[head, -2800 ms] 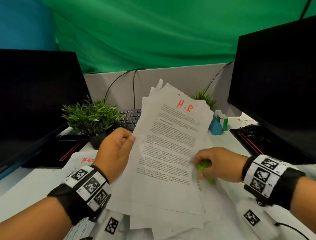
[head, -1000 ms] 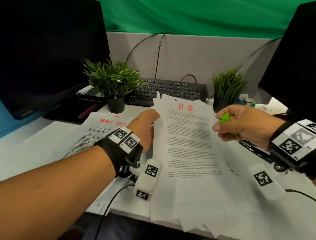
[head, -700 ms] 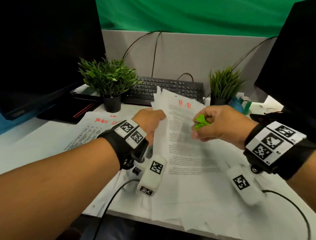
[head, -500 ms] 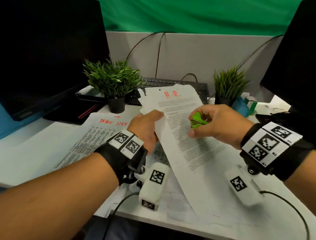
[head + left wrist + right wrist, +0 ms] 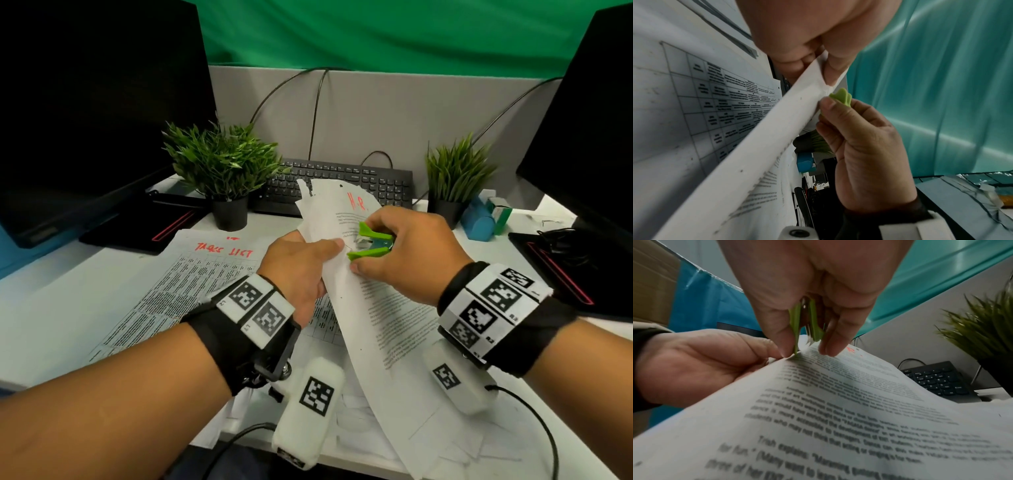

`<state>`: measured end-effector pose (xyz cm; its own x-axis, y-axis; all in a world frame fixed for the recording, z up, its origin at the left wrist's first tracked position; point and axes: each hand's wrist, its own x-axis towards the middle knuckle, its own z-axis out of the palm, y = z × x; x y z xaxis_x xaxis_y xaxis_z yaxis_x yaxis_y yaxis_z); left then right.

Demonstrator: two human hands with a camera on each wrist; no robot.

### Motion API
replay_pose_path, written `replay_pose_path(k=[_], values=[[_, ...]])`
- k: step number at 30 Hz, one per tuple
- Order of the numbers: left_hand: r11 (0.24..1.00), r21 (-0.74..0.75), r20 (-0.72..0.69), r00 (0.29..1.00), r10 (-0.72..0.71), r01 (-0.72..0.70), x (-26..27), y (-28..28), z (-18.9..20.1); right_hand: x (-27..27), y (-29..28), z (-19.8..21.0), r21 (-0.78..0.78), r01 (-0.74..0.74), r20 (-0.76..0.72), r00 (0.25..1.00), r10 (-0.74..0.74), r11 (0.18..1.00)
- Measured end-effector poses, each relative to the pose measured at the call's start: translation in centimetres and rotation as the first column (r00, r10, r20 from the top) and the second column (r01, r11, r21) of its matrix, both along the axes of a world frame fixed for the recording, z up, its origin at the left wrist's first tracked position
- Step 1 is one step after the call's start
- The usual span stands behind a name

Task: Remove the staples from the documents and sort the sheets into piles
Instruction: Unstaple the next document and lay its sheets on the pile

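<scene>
A stapled document (image 5: pixel 373 308) headed "H.R." in red is lifted off the desk and curves upward. My left hand (image 5: pixel 301 263) pinches its left edge between thumb and fingers, also seen in the left wrist view (image 5: pixel 824 69). My right hand (image 5: pixel 400 253) grips a green staple remover (image 5: pixel 371 244), its claws spread and set against the paper edge beside my left thumb. The right wrist view shows the staple remover (image 5: pixel 807 324) tips touching the document (image 5: pixel 849 410). A sheet marked "TASKS LIST" (image 5: pixel 178 284) lies flat on the desk to the left.
Two potted plants (image 5: pixel 222 171) (image 5: pixel 452 178) and a black keyboard (image 5: pixel 342 181) stand behind the papers. Dark monitors (image 5: pixel 85 102) (image 5: pixel 589 120) flank the desk. A blue and green object (image 5: pixel 486 219) sits at the right. More loose sheets (image 5: pixel 359 421) lie near the front edge.
The document was turned and lifted by its left edge. My right hand brought the staple remover across to that edge, and the claws now meet the paper next to my left thumb.
</scene>
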<state>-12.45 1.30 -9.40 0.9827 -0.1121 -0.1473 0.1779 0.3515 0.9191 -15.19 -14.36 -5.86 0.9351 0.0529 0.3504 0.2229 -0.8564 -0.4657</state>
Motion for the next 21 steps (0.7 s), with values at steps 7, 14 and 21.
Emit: replay_pose_path(k=[7,14,21], values=[[0.999,0.041,0.073,0.997,-0.021,0.018,-0.8,0.1,0.3,-0.5,0.5,0.6,-0.127,-0.020,0.034,0.999,0.025,0.992],[0.998,0.066,0.100,0.995,-0.023,0.017,-1.3,-0.2,0.6,-0.2,0.8,0.7,-0.198,0.008,0.046,0.999,0.001,0.980],[0.998,0.069,0.059,0.998,0.001,-0.005,-1.0,-0.3,0.4,0.2,0.8,0.1,-0.179,0.005,0.029,1.000,0.000,0.984]])
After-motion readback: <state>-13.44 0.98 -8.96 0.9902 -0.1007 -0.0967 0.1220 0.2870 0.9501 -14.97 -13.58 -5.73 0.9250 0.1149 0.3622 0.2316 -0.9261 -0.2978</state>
